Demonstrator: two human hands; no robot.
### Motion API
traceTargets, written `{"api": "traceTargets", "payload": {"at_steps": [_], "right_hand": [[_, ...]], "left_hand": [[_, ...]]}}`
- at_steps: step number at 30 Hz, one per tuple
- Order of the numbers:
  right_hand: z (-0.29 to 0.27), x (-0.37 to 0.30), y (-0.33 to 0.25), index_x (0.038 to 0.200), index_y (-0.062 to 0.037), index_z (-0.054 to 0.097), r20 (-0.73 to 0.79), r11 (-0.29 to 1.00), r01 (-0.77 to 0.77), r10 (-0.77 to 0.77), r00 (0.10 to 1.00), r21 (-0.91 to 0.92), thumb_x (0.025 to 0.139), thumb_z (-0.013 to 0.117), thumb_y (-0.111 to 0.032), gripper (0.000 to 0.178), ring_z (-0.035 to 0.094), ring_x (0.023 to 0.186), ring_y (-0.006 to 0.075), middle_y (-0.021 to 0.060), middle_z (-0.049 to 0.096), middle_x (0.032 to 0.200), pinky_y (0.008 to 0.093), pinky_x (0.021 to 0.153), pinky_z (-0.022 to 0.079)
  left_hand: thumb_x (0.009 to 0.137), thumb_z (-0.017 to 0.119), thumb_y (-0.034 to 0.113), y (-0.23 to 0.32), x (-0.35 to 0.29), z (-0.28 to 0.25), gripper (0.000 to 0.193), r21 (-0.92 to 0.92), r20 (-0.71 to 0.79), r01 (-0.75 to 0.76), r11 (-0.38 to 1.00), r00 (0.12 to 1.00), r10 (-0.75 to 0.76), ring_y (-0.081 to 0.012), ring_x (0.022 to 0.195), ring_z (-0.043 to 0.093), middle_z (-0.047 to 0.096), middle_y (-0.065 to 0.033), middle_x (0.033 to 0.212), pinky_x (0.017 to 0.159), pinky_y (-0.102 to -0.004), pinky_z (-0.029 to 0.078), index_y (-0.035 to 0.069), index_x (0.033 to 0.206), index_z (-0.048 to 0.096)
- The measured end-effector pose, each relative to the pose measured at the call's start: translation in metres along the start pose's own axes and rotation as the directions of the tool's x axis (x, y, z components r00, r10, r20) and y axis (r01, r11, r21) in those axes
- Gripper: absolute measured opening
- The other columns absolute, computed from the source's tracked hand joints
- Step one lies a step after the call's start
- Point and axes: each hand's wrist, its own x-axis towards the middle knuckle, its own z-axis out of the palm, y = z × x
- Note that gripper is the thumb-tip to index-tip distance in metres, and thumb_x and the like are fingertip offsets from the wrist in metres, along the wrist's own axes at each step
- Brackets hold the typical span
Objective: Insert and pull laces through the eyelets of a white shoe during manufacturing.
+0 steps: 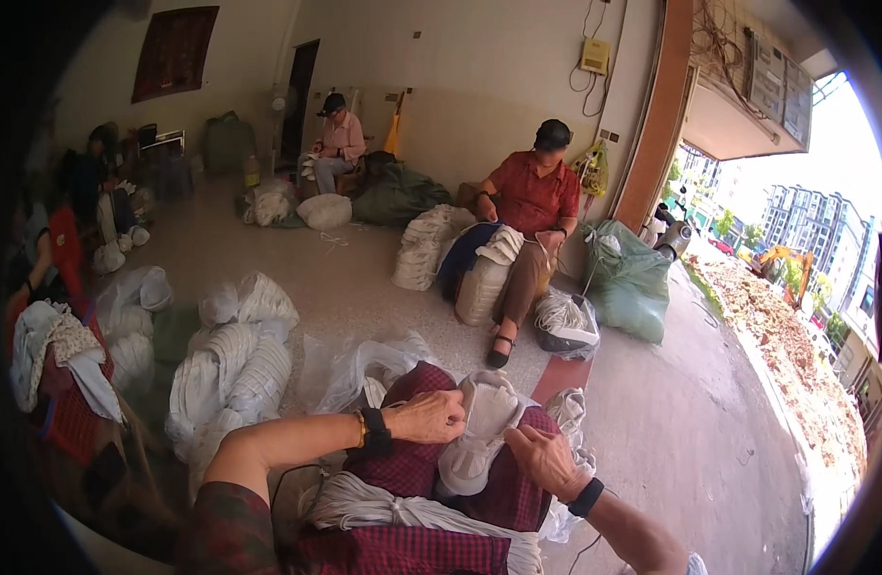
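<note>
A white shoe upper [489, 407] rests on my lap between my two hands, its opening facing up. Its rounded toe-like end [465, 467] points toward me. My left hand [426, 417] is closed in a pinch close beside its left edge; whatever its fingers hold is too small to make out. With thumb and fingers pressed together, my right hand [546, 458] grips the upper's right edge. Across my lap, nearer to me, lies a bundle of white laces [398, 510] tied at its middle, over dark red checked cloth [393, 551].
Stacked white shoe uppers [259, 369] stand on the floor at left, near a red basket [72, 412] with cloths. Ahead, a seated person in red [537, 196] handles uppers beside a green sack [628, 287] and a bag of laces [567, 321]. Other people sit farther back.
</note>
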Motion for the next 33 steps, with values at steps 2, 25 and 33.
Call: {"api": "traceTargets", "payload": {"at_steps": [2, 25, 33], "right_hand": [[0.002, -0.007, 0.009, 0.101, -0.0089, 0.057, 0.052, 1.0, -0.021, 0.021, 0.998, 0.008, 0.086, 0.061, -0.011, 0.015, 0.066, 0.066, 0.0286, 0.0086, 0.059, 0.079, 0.0408, 0.049, 0.049], [0.007, -0.002, -0.007, 0.095, -0.0091, 0.054, 0.148, 0.983, -0.18, 0.175, 0.973, 0.022, 0.094, 0.057, -0.016, 0.008, 0.062, 0.054, 0.0341, 0.0111, 0.063, 0.067, 0.0452, 0.043, 0.043], [0.001, 0.01, -0.01, 0.091, -0.0084, 0.054, 0.169, 0.997, -0.082, 0.078, 0.983, 0.017, 0.091, 0.06, -0.016, 0.01, 0.062, 0.056, 0.0328, 0.0102, 0.059, 0.064, 0.0446, 0.047, 0.045]], "left_hand": [[0.084, 0.057, 0.02, -0.005, 0.008, 0.001, 0.026, -0.027, 0.039, -0.053, 0.998, 0.998, 0.054, -0.04, 0.08, 0.062, 0.058, -0.0227, 0.089, 0.073, -0.0471, 0.049, -0.003, 0.073, 0.063], [0.08, 0.062, 0.016, 0.002, 0.016, 0.008, 0.021, 0.038, -0.064, -0.08, 0.996, 0.995, 0.082, -0.0375, 0.067, 0.064, 0.056, -0.0168, 0.082, 0.061, -0.0439, 0.054, -0.002, 0.069, 0.061], [0.085, 0.06, 0.021, -0.005, -0.007, -0.004, 0.023, 0.274, 0.028, -0.222, 0.936, 0.974, 0.223, -0.0383, 0.066, 0.066, 0.06, -0.0197, 0.083, 0.058, -0.0479, 0.054, -0.001, 0.092, 0.057]]}}
